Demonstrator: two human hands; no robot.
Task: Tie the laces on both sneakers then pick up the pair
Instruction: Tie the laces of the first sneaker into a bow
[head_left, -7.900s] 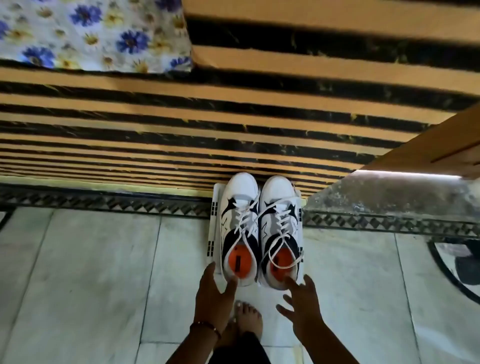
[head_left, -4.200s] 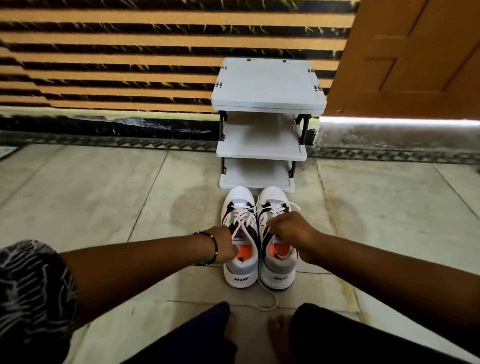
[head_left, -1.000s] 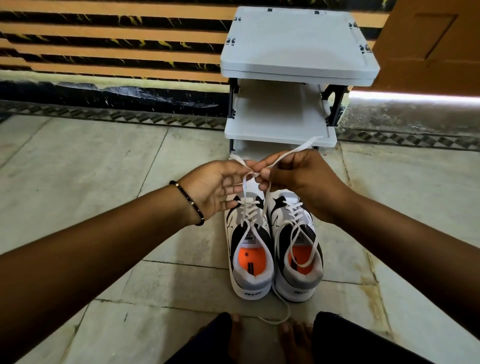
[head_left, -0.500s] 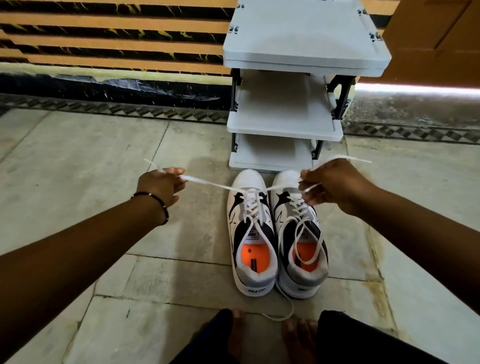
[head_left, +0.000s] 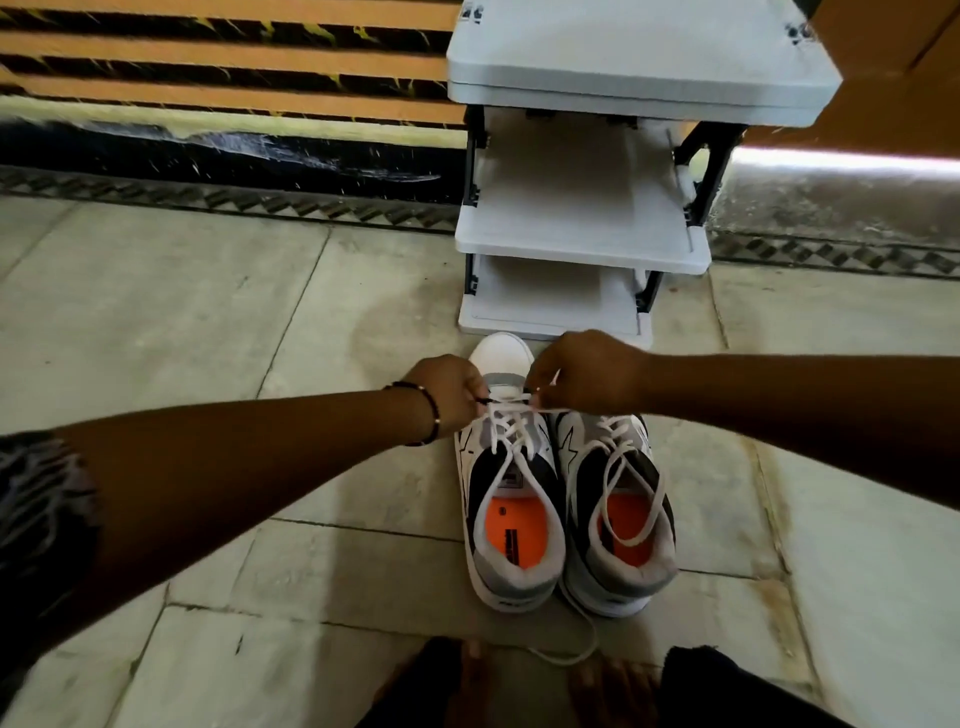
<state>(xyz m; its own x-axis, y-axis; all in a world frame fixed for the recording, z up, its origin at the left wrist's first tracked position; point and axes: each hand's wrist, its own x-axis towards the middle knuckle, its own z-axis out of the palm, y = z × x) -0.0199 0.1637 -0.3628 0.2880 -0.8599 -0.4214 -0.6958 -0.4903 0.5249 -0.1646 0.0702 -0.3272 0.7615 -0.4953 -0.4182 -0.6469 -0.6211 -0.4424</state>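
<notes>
Two white, black and grey sneakers with orange insoles stand side by side on the tiled floor, toes away from me. Over the left sneaker (head_left: 511, 499) both hands meet near the toe end of its lacing. My left hand (head_left: 449, 392) pinches one end of the white lace (head_left: 511, 400), and my right hand (head_left: 582, 376) pinches the other end close beside it. The right sneaker (head_left: 615, 509) has loose laces: one loop lies over its opening, and one end trails on the floor behind the heel.
A small white three-tier shoe rack (head_left: 582, 228) stands just beyond the sneakers against the striped wall. A wooden door (head_left: 893, 73) is at the upper right. My bare feet (head_left: 540, 686) and dark trouser legs are at the bottom edge.
My hands, spread wide half a second ago with the lace pulled taut sideways, have come together low over the left sneaker. The view has tilted down slightly.
</notes>
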